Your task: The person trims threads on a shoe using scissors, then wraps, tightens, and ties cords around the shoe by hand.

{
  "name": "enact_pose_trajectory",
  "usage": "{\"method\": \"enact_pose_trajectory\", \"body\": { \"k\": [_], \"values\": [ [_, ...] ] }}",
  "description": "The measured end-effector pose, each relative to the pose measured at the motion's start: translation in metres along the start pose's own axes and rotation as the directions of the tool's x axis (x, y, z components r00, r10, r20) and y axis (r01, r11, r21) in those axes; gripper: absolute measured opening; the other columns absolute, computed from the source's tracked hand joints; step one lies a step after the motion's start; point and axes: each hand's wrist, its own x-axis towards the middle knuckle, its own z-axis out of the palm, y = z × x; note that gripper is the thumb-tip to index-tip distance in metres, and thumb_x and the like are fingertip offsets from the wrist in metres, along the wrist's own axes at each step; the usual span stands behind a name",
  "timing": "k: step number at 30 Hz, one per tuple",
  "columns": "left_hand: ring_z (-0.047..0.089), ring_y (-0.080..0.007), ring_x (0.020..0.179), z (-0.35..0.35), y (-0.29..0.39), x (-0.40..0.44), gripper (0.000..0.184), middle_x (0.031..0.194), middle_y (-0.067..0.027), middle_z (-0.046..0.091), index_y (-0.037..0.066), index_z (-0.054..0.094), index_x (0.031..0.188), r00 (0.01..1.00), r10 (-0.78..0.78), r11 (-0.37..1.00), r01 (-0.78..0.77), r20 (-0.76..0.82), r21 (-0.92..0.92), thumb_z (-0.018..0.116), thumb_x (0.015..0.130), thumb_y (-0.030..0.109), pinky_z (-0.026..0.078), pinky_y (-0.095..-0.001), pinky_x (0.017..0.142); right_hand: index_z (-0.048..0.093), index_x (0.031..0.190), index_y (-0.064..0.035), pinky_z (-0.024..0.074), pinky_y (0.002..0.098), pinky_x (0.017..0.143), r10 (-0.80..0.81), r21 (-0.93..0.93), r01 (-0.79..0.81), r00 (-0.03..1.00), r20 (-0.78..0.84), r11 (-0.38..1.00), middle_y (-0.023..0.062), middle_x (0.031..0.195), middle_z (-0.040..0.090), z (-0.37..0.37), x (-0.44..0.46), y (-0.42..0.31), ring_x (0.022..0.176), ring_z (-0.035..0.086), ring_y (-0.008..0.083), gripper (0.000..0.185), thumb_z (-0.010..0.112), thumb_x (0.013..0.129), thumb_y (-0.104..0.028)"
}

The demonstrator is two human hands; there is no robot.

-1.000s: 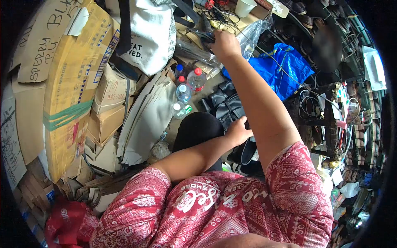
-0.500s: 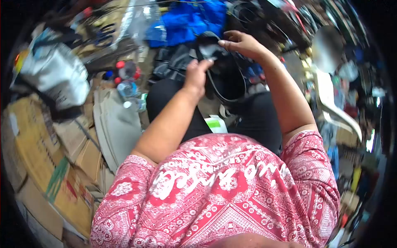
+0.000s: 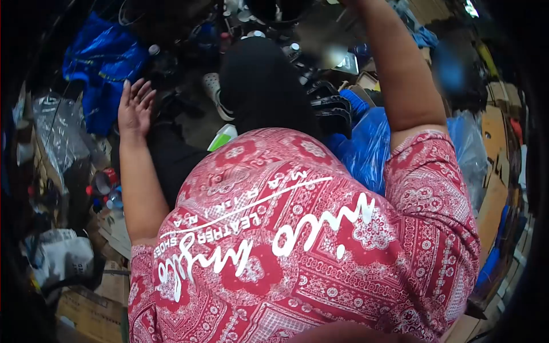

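My left hand (image 3: 136, 108) is raised on the left, palm showing and fingers apart, with nothing in it. It is nearest to a crumpled blue plastic sheet (image 3: 103, 60), and I cannot tell whether they touch. My right forearm (image 3: 400, 66) stretches up to the top edge, where the frame cuts off the hand and whatever it may hold. A dark round thing (image 3: 279, 8) at the top edge is partly cut off. Between my legs lie a light-coloured clog with holes (image 3: 214, 91) and a white and green container (image 3: 223, 136).
Black shoes (image 3: 330, 106) and a blue plastic bag (image 3: 366, 151) lie right of my knee. Clear plastic (image 3: 60, 128), a white sack (image 3: 60, 254) and cardboard (image 3: 91, 314) crowd the left. A white-capped bottle (image 3: 163, 60) stands beyond my left hand.
The view has swung to the right. My hands, close together at a dark item before, are now far apart: the left is open at the left, the right arm reaches out past the top edge.
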Motion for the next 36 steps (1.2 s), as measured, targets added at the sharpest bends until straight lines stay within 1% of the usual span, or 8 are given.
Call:
{"method": "enact_pose_trajectory", "body": {
  "k": [4, 11, 12, 16, 22, 32, 34, 36],
  "values": [
    [0.058, -0.0182, 0.089, -0.016, -0.004, 0.002, 0.044, 0.107, -0.0066, 0.061, 0.007, 0.057, 0.112, 0.996, -0.057, 0.995, 0.062, -0.062, 0.082, 0.053, 0.089, 0.044, 0.045, -0.0283, 0.076, 0.051, 0.120, -0.0028, 0.0466, 0.0331, 0.081, 0.003, 0.058, 0.001, 0.998, -0.067, 0.998, 0.0067, 0.106, 0.061, -0.056, -0.044, 0.107, 0.089, 0.059, 0.0176, 0.038, 0.056, 0.088, -0.023],
    [0.058, -0.0176, 0.085, -0.031, -0.004, -0.013, 0.044, 0.102, -0.0048, 0.062, 0.008, 0.058, 0.108, 0.982, -0.026, 0.985, 0.057, -0.187, 0.165, 0.055, 0.087, 0.046, 0.043, -0.0274, 0.073, 0.054, 0.106, -0.0028, 0.0531, 0.0351, 0.070, 0.596, 0.485, -0.441, 0.770, -0.228, 0.755, 0.0080, 0.093, 0.064, 0.006, -0.100, 0.211, 0.081, 0.064, 0.0191, 0.039, 0.069, 0.078, -0.026],
    [0.058, -0.0177, 0.085, -0.030, -0.004, -0.015, 0.044, 0.102, -0.0048, 0.062, 0.008, 0.058, 0.108, 0.978, -0.020, 0.983, 0.057, -0.207, 0.176, 0.055, 0.087, 0.046, 0.043, -0.0273, 0.073, 0.051, 0.111, -0.0081, 0.0418, 0.0418, 0.074, 0.766, 0.467, -0.628, 0.611, -0.200, 0.623, 0.0066, 0.096, 0.061, 0.011, -0.107, 0.217, 0.083, 0.056, 0.0213, 0.045, 0.070, 0.075, -0.028],
    [0.058, -0.0178, 0.086, -0.038, -0.003, -0.024, 0.043, 0.103, -0.0053, 0.062, 0.008, 0.058, 0.109, 0.971, 0.002, 0.984, 0.041, -0.237, 0.173, 0.055, 0.087, 0.045, 0.043, -0.0270, 0.073, 0.046, 0.109, -0.0029, 0.0450, 0.0402, 0.052, 0.797, 0.610, -0.544, 0.540, -0.271, 0.576, 0.0145, 0.096, 0.059, 0.065, -0.089, 0.319, 0.074, 0.059, 0.0277, 0.046, 0.071, 0.074, -0.018],
    [0.058, -0.0186, 0.086, -0.067, -0.002, -0.045, 0.043, 0.103, -0.0064, 0.060, 0.006, 0.057, 0.109, 0.971, 0.048, 0.992, -0.019, -0.233, 0.129, 0.054, 0.089, 0.043, 0.045, -0.0283, 0.075, 0.040, 0.115, -0.0063, 0.0429, 0.0409, 0.051, 0.907, 0.567, -0.709, 0.305, -0.290, 0.420, 0.0152, 0.099, 0.056, 0.122, -0.085, 0.308, 0.078, 0.057, 0.0283, 0.047, 0.065, 0.076, -0.003],
    [0.056, -0.0196, 0.094, -0.105, 0.000, -0.063, 0.041, 0.109, -0.0062, 0.059, 0.006, 0.057, 0.112, 0.967, 0.083, 0.996, -0.075, -0.239, 0.046, 0.050, 0.090, 0.040, 0.043, -0.0311, 0.080, 0.028, 0.131, -0.0095, 0.0406, 0.0358, 0.050, 0.931, 0.702, -0.612, 0.268, -0.249, 0.364, 0.0166, 0.113, 0.050, 0.129, -0.074, 0.313, 0.062, 0.050, 0.0196, 0.063, 0.063, 0.079, -0.008],
    [0.056, -0.0196, 0.095, -0.107, -0.001, -0.062, 0.040, 0.109, -0.0055, 0.059, 0.007, 0.058, 0.111, 0.972, 0.083, 0.996, -0.077, -0.218, 0.034, 0.051, 0.090, 0.040, 0.042, -0.0320, 0.083, 0.046, 0.117, -0.0057, 0.0459, 0.0381, 0.060, 0.949, 0.769, -0.622, 0.309, 0.066, 0.149, 0.0114, 0.102, 0.056, 0.118, -0.066, 0.322, 0.064, 0.052, 0.0253, 0.043, 0.063, 0.078, -0.007],
    [0.056, -0.0198, 0.096, -0.107, 0.000, -0.060, 0.040, 0.109, -0.0056, 0.059, 0.007, 0.057, 0.112, 0.974, 0.087, 0.996, -0.083, -0.209, 0.029, 0.050, 0.090, 0.040, 0.042, -0.0313, 0.082, 0.048, 0.117, -0.0054, 0.0468, 0.0388, 0.060, 0.967, 0.745, -0.644, 0.254, -0.006, 0.174, 0.0122, 0.101, 0.057, 0.113, -0.067, 0.319, 0.068, 0.054, 0.0260, 0.043, 0.064, 0.077, -0.009]
  ]
}}
